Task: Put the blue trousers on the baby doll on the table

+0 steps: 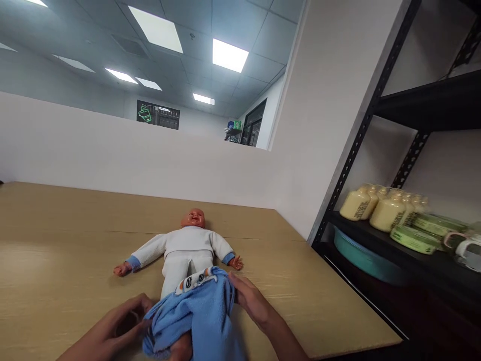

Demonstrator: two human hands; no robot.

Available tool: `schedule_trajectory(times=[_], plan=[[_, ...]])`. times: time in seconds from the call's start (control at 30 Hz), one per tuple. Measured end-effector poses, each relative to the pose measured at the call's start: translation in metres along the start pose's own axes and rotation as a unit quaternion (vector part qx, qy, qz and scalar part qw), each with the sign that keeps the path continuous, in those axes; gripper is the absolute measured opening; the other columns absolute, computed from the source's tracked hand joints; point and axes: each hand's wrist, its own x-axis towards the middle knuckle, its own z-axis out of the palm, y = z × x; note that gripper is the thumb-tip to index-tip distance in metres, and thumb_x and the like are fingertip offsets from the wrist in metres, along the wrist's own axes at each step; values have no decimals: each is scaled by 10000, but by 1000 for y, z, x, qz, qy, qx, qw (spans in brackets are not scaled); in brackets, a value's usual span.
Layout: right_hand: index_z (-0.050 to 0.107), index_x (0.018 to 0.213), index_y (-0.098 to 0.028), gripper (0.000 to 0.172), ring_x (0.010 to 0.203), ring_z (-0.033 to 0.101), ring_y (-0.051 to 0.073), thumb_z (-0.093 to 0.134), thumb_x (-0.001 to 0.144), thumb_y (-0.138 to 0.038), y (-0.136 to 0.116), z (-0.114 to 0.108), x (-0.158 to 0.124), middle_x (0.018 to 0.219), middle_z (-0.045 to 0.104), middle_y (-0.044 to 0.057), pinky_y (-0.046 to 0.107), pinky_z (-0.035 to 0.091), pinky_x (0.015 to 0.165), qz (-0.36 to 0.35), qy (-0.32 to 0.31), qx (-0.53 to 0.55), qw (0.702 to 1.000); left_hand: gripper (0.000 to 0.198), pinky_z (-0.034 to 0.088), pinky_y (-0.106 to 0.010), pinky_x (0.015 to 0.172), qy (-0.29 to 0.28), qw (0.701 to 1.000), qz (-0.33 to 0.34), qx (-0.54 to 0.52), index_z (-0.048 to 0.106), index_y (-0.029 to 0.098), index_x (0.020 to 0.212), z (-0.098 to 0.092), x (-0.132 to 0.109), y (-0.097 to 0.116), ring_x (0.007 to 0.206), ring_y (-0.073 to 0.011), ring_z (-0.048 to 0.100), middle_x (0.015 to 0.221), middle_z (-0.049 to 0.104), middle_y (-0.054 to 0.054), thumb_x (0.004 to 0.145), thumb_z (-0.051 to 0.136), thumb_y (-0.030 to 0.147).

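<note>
Fingers (139, 303) of the left hand (112, 326) bunch the blue garment (205, 311), and the right hand (253, 303) grips its far edge. Both are closed on the cloth, which lies over the legs of the doll (188, 245), face-up on the worktop (56, 240). Off right, the shelf (421, 263) holds bottles (376, 208) full of pale yellow and green tubs (417, 235), contents hidden.

The doll (188, 243) has a glossy plastic head and soft white cloth clothes, and the blue garment (203, 313) looks like fleece. The table (67, 240) is matt wood-grain board; the shelf (424, 108) seems to be dark painted metal.
</note>
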Motion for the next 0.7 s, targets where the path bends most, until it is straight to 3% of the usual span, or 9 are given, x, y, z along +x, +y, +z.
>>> schedule_trajectory(times=[0.1,0.23,0.3,0.37,0.43,0.53,0.6,0.7], plan=[[771,939,-198,614,980,643,257,573,955,-779,-17,-4,-5,969,742,57,393,486,943,-35,17,-151,988,677,587,-316,938,35,999,-10,19,678,262,977,4,-1,10,1021,-293,714,1014,777,-23,889,484,904],[718,825,-205,575,780,553,199,473,1059,-670,-44,-3,-18,809,678,13,334,430,757,-98,11,-394,914,743,593,-378,1006,77,996,-31,29,673,274,1106,11,5,7,1061,-322,724,1077,783,-46,858,446,937],[766,945,-205,543,833,600,210,492,1058,-660,-52,2,-22,891,724,23,328,462,785,-104,-26,-391,914,768,525,-443,1143,138,990,-26,33,626,277,1283,16,10,7,1228,-354,677,1279,742,-77,864,477,904],[779,1164,-217,534,1018,664,248,507,1056,-663,-53,9,-23,1091,772,49,352,505,933,-101,-71,-330,936,763,389,-493,1273,172,984,8,44,548,291,1433,25,16,17,1446,-372,530,1525,605,-90,896,524,833],[724,1353,-237,579,1249,648,282,502,1054,-680,-48,16,-23,1310,756,71,402,462,1124,-78,-85,-259,959,795,291,-507,1326,120,990,43,63,479,307,1534,34,23,36,1565,-380,381,1675,455,-86,896,619,761],[647,1476,-249,690,1465,531,295,494,1024,-747,-32,21,-24,1491,677,80,448,335,1276,-28,-42,-181,982,1043,286,-496,1325,-9,997,34,65,381,271,1628,46,37,64,1579,-403,345,1723,393,-119,756,855,592],[640,1479,-242,736,1448,544,295,519,992,-780,-23,19,-25,1474,680,91,446,381,1246,-14,-42,-155,987,1060,344,-485,1293,-51,998,19,33,422,238,1600,49,48,74,1531,-415,412,1665,481,-130,691,892,515],[640,1429,-233,743,1206,676,273,745,882,-725,-14,10,-31,1309,736,84,387,531,1029,12,-121,-126,985,889,399,-468,1250,-42,999,12,-18,542,217,1472,46,61,74,1445,-406,513,1536,617,-112,694,846,522]])
